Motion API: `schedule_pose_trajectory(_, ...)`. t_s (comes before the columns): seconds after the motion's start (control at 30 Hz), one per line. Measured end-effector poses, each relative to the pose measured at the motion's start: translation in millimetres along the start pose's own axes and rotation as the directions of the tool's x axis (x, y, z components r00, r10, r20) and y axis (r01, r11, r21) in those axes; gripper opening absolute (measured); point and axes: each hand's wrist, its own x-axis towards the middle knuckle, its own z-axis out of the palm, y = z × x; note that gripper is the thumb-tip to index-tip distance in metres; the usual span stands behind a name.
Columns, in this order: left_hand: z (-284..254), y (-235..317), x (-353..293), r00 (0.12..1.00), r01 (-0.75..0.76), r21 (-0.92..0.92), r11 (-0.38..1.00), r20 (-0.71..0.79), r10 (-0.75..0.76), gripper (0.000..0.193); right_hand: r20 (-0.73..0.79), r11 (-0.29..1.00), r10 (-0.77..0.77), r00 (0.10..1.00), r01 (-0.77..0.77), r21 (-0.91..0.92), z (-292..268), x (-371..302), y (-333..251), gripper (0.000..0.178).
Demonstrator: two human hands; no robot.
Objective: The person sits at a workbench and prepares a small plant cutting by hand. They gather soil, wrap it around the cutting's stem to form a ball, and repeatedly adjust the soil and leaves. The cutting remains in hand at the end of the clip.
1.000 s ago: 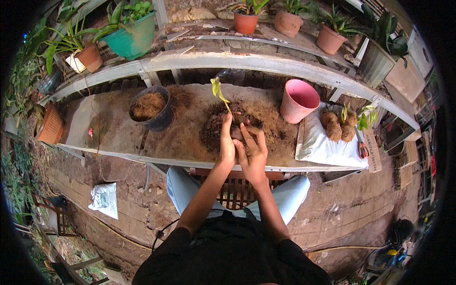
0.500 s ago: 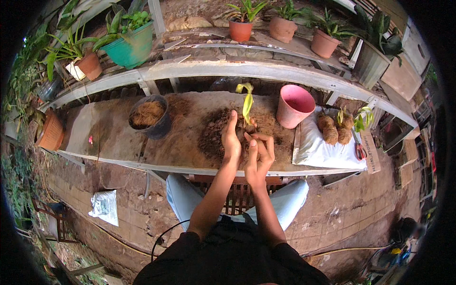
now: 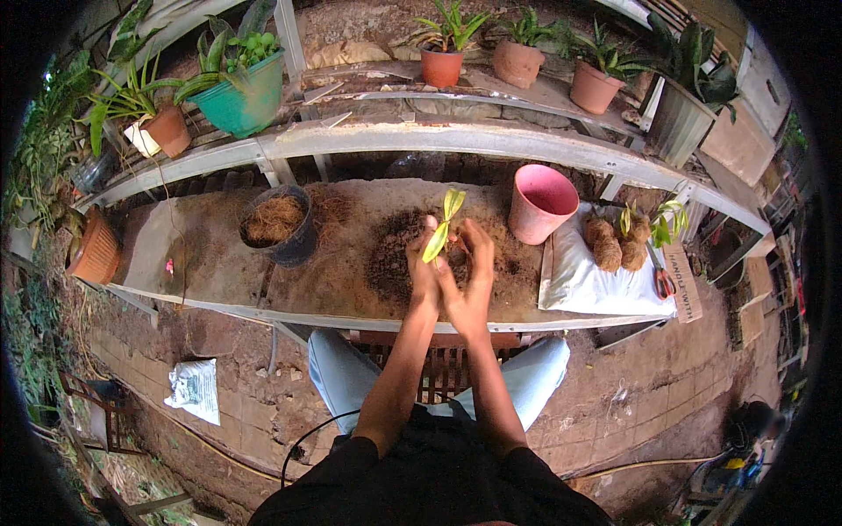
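A small seedling (image 3: 447,224) with yellow-green leaves is between my hands, over a heap of dark soil (image 3: 390,259) on the bench. My left hand (image 3: 423,268) curls around its base from the left, leaves passing by the fingertips. From the right, my right hand (image 3: 474,279) closes in with bent fingers against the root end and its thumb near the left palm. The roots are mostly hidden by the fingers. To the right of my hands a pink pot (image 3: 545,210) stands upright, its inside looking bare.
A black pot (image 3: 289,238) of brown fibre stands left. On a white sack (image 3: 596,294) at right lie several fibre-wrapped root balls (image 3: 607,250) and scissors (image 3: 665,282), beside a cardboard piece (image 3: 682,280). A metal rail (image 3: 421,138) runs behind, with potted plants beyond.
The seedling has tipped toward me, its leaves now lower and nearer my left hand. My right hand has moved forward and up, its fingers now alongside the plant.
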Motion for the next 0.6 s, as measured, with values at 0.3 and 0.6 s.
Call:
schedule_pose_trajectory(0.3,27.2,-2.4,-26.0,0.965,-0.055,0.043,0.998,0.261,0.042,0.077,-0.223,0.937,0.329,0.918,-0.288,0.199,9.8,19.1,20.9,0.049)
schedule_pose_trajectory(0.6,29.1,-30.8,-29.4,0.949,0.022,-0.014,1.000,0.316,-0.017,0.084,-0.056,0.940,0.328,0.943,-0.321,0.113,-8.1,39.0,64.6,0.009)
